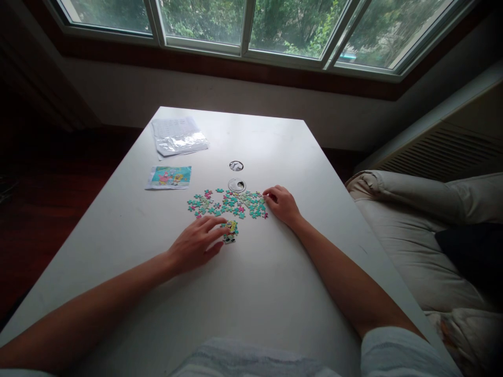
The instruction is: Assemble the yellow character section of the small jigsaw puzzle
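A small joined block of jigsaw pieces [230,232], with a yellow cartoon figure on it, lies near the middle of the white table [275,293]. My left hand [199,242] is at its left side, fingers spread and fingertips at or just over the block's edge. Beyond it are scattered many loose jigsaw pieces [220,203], mostly teal and green with some pink. At the right end of these pieces rests my right hand [282,205], fingers curled and thumb drawn toward the index finger. Whatever lies between those fingertips is too small to make out.
Two round, shiny metal-looking discs, a nearer one [237,185] and a farther one [236,166], lie behind the pieces. To the left are a cartoon picture sheet [171,178] and papers with a clear plastic sleeve [179,137]. A pale sofa [408,246] stands right of the table.
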Motion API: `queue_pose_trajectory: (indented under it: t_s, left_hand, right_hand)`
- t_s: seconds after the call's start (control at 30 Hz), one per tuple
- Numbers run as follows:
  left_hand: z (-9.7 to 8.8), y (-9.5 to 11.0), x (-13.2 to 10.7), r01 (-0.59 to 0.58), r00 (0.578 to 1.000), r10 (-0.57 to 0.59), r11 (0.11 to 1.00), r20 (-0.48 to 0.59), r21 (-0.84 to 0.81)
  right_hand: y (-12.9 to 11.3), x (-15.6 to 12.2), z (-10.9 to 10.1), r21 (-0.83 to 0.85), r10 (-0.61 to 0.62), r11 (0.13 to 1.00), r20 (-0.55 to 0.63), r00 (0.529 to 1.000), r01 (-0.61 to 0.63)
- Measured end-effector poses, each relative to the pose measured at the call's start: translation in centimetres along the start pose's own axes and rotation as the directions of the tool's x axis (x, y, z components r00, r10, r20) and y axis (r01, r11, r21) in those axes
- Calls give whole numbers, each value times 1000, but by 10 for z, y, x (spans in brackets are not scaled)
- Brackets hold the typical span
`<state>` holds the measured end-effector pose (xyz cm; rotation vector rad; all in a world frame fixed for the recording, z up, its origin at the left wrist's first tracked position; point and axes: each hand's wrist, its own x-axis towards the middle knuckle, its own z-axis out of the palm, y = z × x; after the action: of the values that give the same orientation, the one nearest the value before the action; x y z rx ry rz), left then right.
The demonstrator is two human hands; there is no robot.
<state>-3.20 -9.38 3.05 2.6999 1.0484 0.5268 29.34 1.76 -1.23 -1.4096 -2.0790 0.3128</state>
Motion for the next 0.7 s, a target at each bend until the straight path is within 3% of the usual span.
queue_pose_trajectory:
  t_s: [0.13, 0.23, 0.37, 0.5, 0.7]
  left_hand:
    - [-26, -33, 3, 177, 978, -162, 978, -135, 109]
    - [-34, -71, 1, 354, 923, -309, 915, -229, 193]
    - [-27, -107, -8, 478, 878, -441, 838, -187, 264]
    - [-20, -113, -12, 515, 854, -508, 797, -109, 315]
    - [-33, -89, -9, 534, 830, -553, 745, -77, 400]
  right_hand:
    - [1, 1, 0, 5, 5, 1000, 3, 1000, -5]
    - [0, 1, 1, 4, 3, 1000, 0, 1000, -3]
    - [0, 1, 1, 2, 5, 1000, 2, 1000, -5]
    - [4, 0, 0, 15, 9, 1000, 7, 1000, -9]
    - [12, 1, -7, 29, 34, 999, 1, 999, -34]
